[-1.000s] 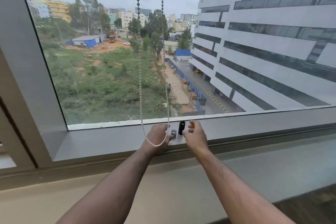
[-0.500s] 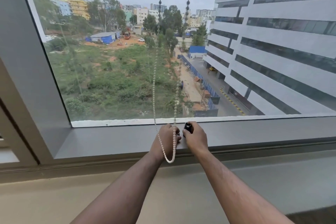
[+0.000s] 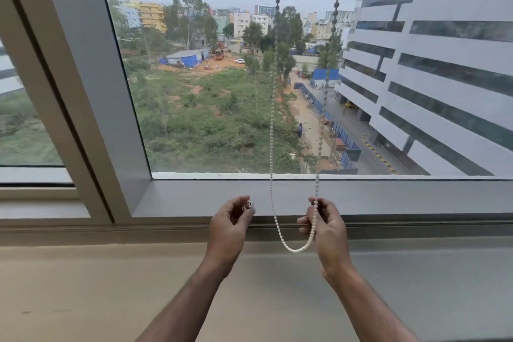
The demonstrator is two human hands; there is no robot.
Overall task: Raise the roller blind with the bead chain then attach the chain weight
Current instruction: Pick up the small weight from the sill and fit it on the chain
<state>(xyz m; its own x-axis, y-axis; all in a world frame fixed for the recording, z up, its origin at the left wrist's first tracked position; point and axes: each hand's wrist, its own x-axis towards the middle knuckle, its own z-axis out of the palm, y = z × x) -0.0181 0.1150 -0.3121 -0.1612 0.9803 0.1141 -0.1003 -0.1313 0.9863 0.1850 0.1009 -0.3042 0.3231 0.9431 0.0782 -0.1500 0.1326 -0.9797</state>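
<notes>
The white bead chain [image 3: 271, 147] hangs in two strands in front of the window, and its loop ends at a low point between my hands. My left hand [image 3: 229, 226] pinches a small silver piece of the chain weight [image 3: 249, 206] at its fingertips, left of the loop. My right hand [image 3: 329, 226] holds the dark piece of the weight [image 3: 316, 203]. The chain's right strand runs down against its fingers. Both hands hover just in front of the sill. The roller blind itself is above the frame and out of sight.
The grey window sill [image 3: 388, 197] runs across behind my hands, with a lower beige ledge [image 3: 83, 286] in front. A thick window frame post [image 3: 91, 78] slants down at the left. The glass pane [image 3: 208, 119] stands close behind the chain.
Both hands lifted the two weight pieces off the sill and moved apart. The chain loop, earlier over my left hand, now hangs between the hands with its right strand at my right hand.
</notes>
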